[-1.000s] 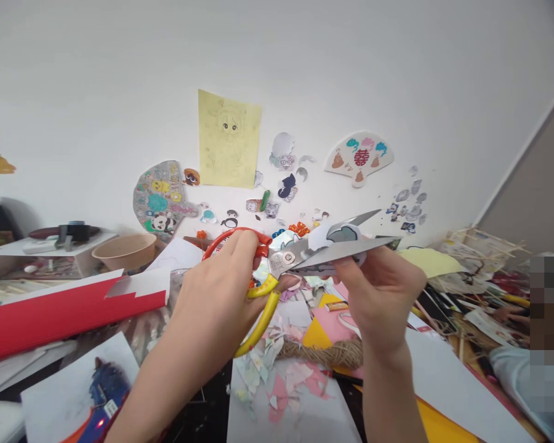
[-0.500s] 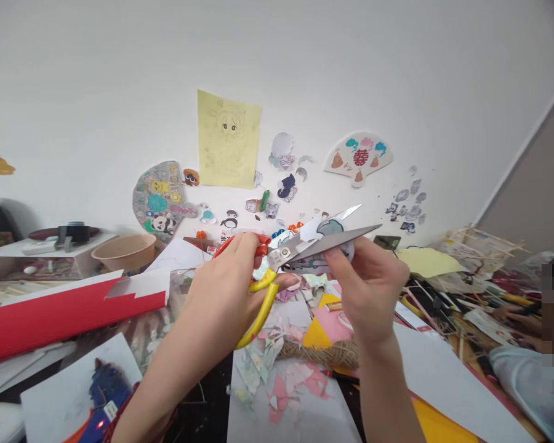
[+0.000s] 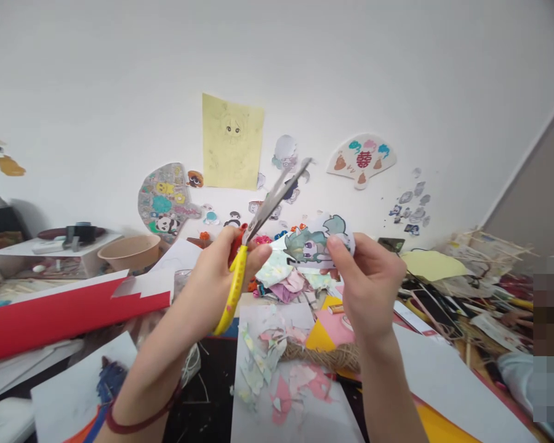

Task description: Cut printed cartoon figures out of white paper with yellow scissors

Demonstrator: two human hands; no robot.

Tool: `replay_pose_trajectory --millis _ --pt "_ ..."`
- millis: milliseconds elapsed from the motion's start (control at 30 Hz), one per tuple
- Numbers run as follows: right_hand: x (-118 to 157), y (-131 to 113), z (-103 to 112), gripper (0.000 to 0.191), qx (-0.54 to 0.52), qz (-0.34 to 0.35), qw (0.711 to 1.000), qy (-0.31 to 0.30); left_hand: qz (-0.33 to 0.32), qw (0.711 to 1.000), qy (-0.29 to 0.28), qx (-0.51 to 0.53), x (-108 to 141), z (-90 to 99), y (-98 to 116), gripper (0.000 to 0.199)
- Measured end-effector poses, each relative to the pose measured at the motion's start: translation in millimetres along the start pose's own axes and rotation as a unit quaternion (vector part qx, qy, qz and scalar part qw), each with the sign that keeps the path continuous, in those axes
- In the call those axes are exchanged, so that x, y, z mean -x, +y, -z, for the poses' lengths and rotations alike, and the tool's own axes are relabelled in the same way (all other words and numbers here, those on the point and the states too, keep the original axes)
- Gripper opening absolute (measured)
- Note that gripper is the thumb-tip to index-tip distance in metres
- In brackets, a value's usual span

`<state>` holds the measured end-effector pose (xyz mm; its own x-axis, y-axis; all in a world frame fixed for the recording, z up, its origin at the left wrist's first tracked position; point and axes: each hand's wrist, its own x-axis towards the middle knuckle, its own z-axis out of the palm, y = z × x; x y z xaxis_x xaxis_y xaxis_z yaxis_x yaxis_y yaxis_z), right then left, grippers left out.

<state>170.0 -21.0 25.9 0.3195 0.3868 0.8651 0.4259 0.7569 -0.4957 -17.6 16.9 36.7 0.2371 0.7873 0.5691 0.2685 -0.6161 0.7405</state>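
Observation:
My left hand (image 3: 221, 264) grips a pair of scissors (image 3: 237, 289) with yellow and red handles. Their metal blades point up and to the right, nearly closed together, apart from any paper. Between the thumb and fingers of my right hand (image 3: 372, 271) is a paper cutout (image 3: 309, 246) of a green-maned cartoon creature with a purple eye and a curled tail. White paper still borders the drawing. Below both hands, torn paper scraps (image 3: 277, 381) in green and pink lie on a white sheet (image 3: 253, 424).
A ball of twine (image 3: 323, 355) lies below the cutout. On the left are a red folded sheet (image 3: 50, 320) and a tan bowl (image 3: 129, 251). White paper (image 3: 447, 375) and bamboo sticks (image 3: 480, 246) are at right, near another person's sleeve (image 3: 519, 375). Drawings hang on the wall.
The scissors have moved away from the cutout to the left, and their blades have swung upward and closed. More of the drawing now shows in my right hand.

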Motion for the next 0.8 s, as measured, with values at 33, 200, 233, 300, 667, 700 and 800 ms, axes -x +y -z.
replay_pose_trajectory --millis 33,200,233,300,667,700,800 --pt "1 1 -1 0.03 -0.001 -0.004 1.0 -0.023 -0.017 0.998 0.042 0.05 0 -3.6 1 0.033" --pt "7 4 -8 0.019 0.014 -0.02 0.993 -0.116 -0.053 0.968 0.1 0.224 3 -18.6 5 0.033" --pt "8 5 -9 0.016 0.016 -0.023 0.992 -0.125 -0.051 0.967 0.091 0.233 3 -18.9 5 0.032" --pt "9 6 -11 0.011 0.008 -0.028 0.99 -0.138 -0.047 0.968 0.077 0.232 3 -17.3 3 0.031" --pt "12 3 -19 0.01 0.057 0.062 0.994 -0.069 -0.088 0.978 0.104 0.157 9 -18.4 4 0.027" --pt "13 3 -19 0.01 0.053 0.063 0.994 -0.067 -0.086 0.977 0.104 0.163 10 -18.4 4 0.027" --pt "15 3 -21 0.009 0.034 0.051 0.996 -0.059 -0.078 0.976 0.11 0.174 11 -17.8 7 0.027"
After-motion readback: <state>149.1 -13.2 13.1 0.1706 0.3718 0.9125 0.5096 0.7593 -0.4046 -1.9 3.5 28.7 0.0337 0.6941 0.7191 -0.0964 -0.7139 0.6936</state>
